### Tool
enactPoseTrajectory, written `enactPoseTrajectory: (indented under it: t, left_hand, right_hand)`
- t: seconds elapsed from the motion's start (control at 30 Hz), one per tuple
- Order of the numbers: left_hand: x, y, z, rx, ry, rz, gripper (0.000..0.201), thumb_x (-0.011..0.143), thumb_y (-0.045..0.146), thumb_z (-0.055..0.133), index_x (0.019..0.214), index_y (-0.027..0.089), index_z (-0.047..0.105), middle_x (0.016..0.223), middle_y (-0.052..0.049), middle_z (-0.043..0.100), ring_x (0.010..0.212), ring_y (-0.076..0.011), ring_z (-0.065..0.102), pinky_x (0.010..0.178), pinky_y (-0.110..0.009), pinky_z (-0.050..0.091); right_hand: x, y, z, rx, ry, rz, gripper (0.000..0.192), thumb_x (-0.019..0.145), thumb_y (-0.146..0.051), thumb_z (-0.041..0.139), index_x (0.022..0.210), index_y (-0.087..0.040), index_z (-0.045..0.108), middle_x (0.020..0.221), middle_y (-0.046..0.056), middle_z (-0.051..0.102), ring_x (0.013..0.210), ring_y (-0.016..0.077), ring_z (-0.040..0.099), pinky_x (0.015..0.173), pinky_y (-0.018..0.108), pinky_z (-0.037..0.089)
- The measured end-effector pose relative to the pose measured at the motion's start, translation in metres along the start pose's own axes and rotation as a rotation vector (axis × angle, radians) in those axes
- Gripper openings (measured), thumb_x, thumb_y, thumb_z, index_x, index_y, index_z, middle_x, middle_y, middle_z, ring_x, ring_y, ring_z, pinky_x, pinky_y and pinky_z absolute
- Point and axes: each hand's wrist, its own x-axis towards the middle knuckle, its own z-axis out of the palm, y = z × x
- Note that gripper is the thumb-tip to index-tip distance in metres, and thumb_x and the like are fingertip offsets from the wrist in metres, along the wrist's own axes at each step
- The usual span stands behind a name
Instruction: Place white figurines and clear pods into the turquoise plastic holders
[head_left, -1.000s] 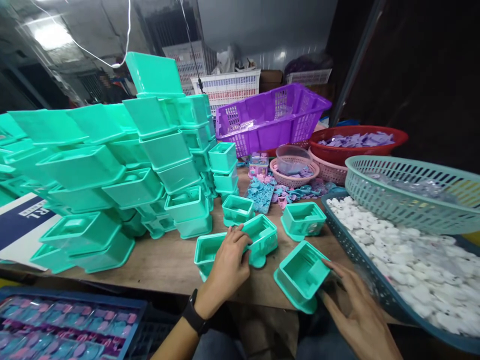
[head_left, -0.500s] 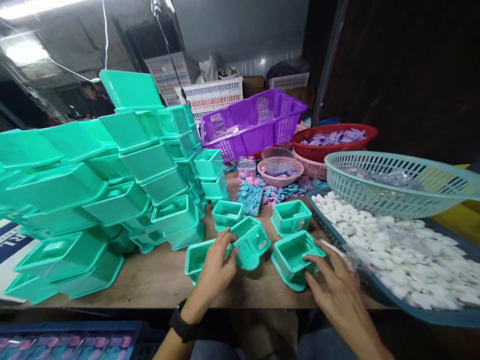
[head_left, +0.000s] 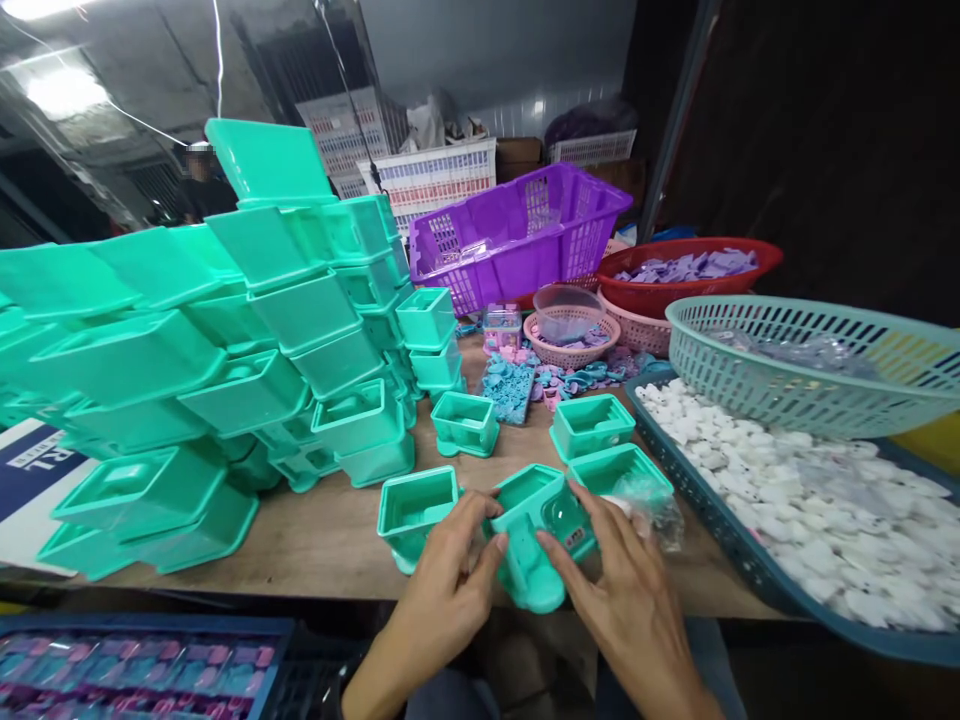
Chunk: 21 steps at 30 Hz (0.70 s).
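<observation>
Teal piece: moulded plastic box [head_left: 534,530], open side up, tilted, small sticker on its front.
Position: above the near edge of the wooden tabletop [head_left: 322,530].
Left hand [head_left: 450,590]: fingers clasping the box's left side.
Right hand [head_left: 622,590]: fingers spread, gripping its right side.
Neighbours: matching open boxes [head_left: 592,425] just beside.

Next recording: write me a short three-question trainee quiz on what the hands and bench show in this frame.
1. True or false: both hands hold the same teal plastic box.
2. Which basket holds the pale purple pieces? A purple crate; B red basin; C green basket.
3. Fill in: the tray beside the right hand is full of ____ pieces.

Key
1. True: the left hand grips it too.
2. B.
3. White.
</observation>
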Motion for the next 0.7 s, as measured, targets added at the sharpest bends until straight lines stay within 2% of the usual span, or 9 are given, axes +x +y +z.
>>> enactPoseTrajectory:
  t: [0.1, 0.17, 0.23, 0.43, 0.57, 0.63, 0.7]
  left_hand:
    - [-0.009, -0.006, 0.001, -0.036, 0.001, 0.006, 0.021, 0.098, 0.037, 0.053, 0.109, 0.025, 0.065, 0.115, -0.009, 0.073, 0.114, -0.0266, 0.071, 0.094, -0.038, 0.06]
    - [-0.013, -0.013, 0.002, -0.054, -0.004, -0.006, 0.022, 0.098, 0.037, 0.054, 0.113, 0.025, 0.063, 0.129, -0.011, 0.07, 0.129, -0.0281, 0.065, 0.109, -0.045, 0.054]
    - [-0.016, -0.017, 0.002, -0.052, -0.013, -0.01, 0.021, 0.099, 0.037, 0.054, 0.114, 0.025, 0.062, 0.134, -0.011, 0.069, 0.136, -0.028, 0.061, 0.116, -0.047, 0.05]
    - [-0.015, -0.006, 0.003, -0.011, 0.017, 0.118, 0.014, 0.1, 0.029, 0.052, 0.109, 0.025, 0.061, 0.111, -0.007, 0.073, 0.115, -0.022, 0.07, 0.101, -0.033, 0.057]
    - [-0.011, -0.002, 0.003, 0.029, 0.043, 0.147, 0.012, 0.099, 0.028, 0.05, 0.105, 0.024, 0.06, 0.1, -0.006, 0.07, 0.104, -0.0214, 0.071, 0.092, -0.031, 0.059]
    - [-0.008, -0.004, 0.002, 0.041, 0.063, 0.149, 0.011, 0.099, 0.029, 0.049, 0.102, 0.024, 0.059, 0.097, -0.006, 0.069, 0.098, -0.0215, 0.071, 0.087, -0.031, 0.059]
    - [-0.007, -0.009, 0.003, 0.045, 0.076, 0.14, 0.014, 0.1, 0.034, 0.049, 0.098, 0.024, 0.059, 0.096, -0.006, 0.07, 0.096, -0.0218, 0.072, 0.085, -0.031, 0.059]
  right_hand:
    - [-0.001, 0.0, 0.0, -0.023, -0.036, 0.036, 0.053, 0.103, -0.064, 0.045, 0.131, -0.022, 0.059, 0.116, 0.011, 0.077, 0.11, 0.037, 0.071, 0.096, 0.055, 0.054]
    - [-0.004, 0.001, -0.001, -0.054, -0.091, 0.017, 0.054, 0.104, -0.063, 0.042, 0.137, -0.023, 0.057, 0.12, 0.011, 0.077, 0.114, 0.037, 0.072, 0.098, 0.055, 0.056]
    - [-0.009, 0.002, -0.001, -0.108, -0.128, -0.025, 0.056, 0.106, -0.061, 0.038, 0.142, -0.021, 0.054, 0.12, 0.013, 0.078, 0.114, 0.0368, 0.073, 0.096, 0.054, 0.059]
    - [-0.013, -0.001, -0.001, -0.241, -0.071, -0.144, 0.06, 0.108, -0.052, 0.032, 0.146, -0.009, 0.051, 0.112, 0.02, 0.079, 0.106, 0.0412, 0.076, 0.081, 0.053, 0.065]
    - [-0.004, 0.0, -0.015, -0.153, -0.075, -0.203, 0.052, 0.109, -0.042, 0.032, 0.144, -0.014, 0.058, 0.106, 0.013, 0.082, 0.096, 0.0325, 0.08, 0.076, 0.045, 0.068]
    - [-0.002, 0.005, -0.023, -0.071, -0.106, -0.162, 0.046, 0.109, -0.038, 0.033, 0.134, -0.018, 0.067, 0.105, 0.009, 0.083, 0.092, 0.0275, 0.08, 0.072, 0.037, 0.067]
    - [-0.004, 0.012, -0.029, -0.03, -0.086, -0.052, 0.044, 0.109, -0.04, 0.036, 0.123, -0.021, 0.073, 0.099, 0.007, 0.083, 0.082, 0.0246, 0.081, 0.063, 0.032, 0.065]
